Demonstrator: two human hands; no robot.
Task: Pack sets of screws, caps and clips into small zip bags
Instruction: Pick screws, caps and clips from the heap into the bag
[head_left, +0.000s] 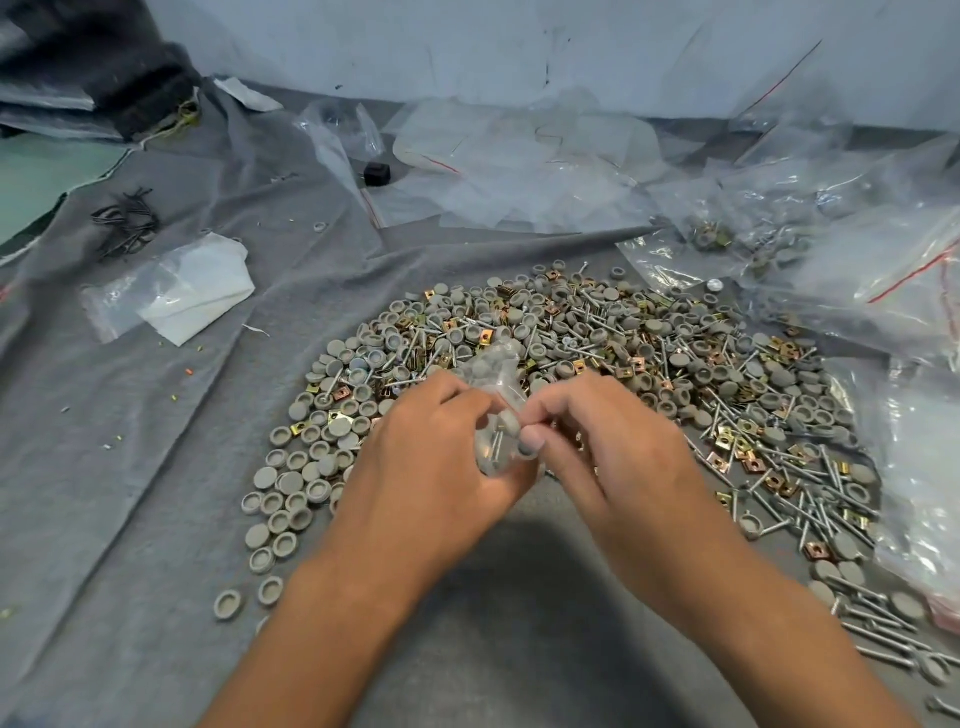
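A small clear zip bag (496, 405) with grey caps and screws inside sits between both hands, above a big heap of parts. My left hand (431, 462) grips the bag's lower part from the left. My right hand (602, 447) pinches the bag's right edge with thumb and forefinger. The heap holds grey round caps (306, 467), silver screws (810, 499) and brass square clips (727, 447), spread on a grey cloth (130, 467).
Empty clear zip bags (519, 156) lie at the back. Filled bags (753, 239) and large plastic bags (893, 270) crowd the right side. A white sachet (182, 291), black clips (127, 221) and a dark bundle (93, 62) lie to the left.
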